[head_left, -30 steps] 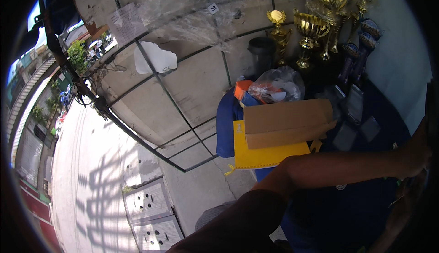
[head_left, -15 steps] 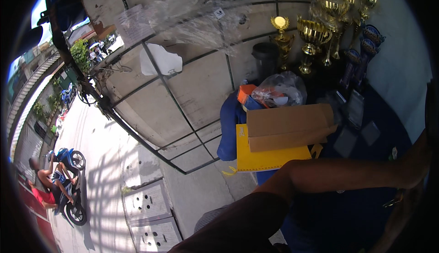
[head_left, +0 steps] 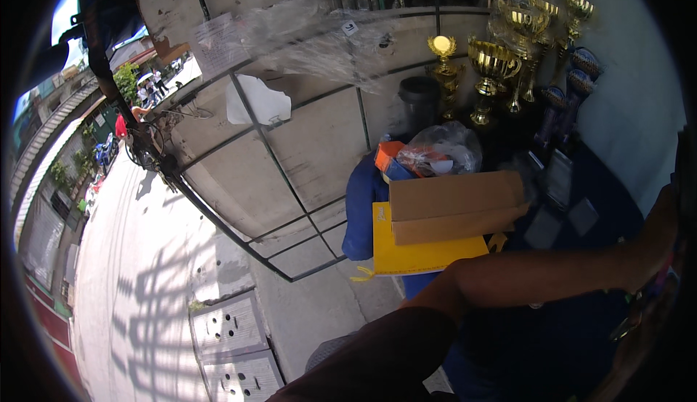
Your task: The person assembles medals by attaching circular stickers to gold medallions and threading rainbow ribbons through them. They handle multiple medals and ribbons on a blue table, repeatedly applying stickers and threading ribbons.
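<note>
My left arm reaches across to the far right, where my left hand [head_left: 652,238] lies at the dark rim of the head view, its fingers hidden. Just below it, a small pink and purple thing [head_left: 662,277] shows; what it is cannot be made out. My right hand [head_left: 642,340] is dim and mostly cut off at the lower right. Close to it is a shiny metallic thing [head_left: 624,327], too small to name. Both hands are over the right side of a table with a dark blue cloth [head_left: 523,344].
A brown cardboard box [head_left: 457,206] rests on a yellow spiral notebook [head_left: 421,257]. Behind are a clear plastic bag [head_left: 454,148], a black cup [head_left: 419,104] and several gold trophies [head_left: 494,68]. Clear flat cases [head_left: 560,177] lie farther right. A metal-framed panel [head_left: 290,155] borders the street.
My left hand has shifted slightly up, and the pink and purple thing has come into sight below it. The motorcycle and its riders have left the street at left; a red-clad figure appears farther up.
</note>
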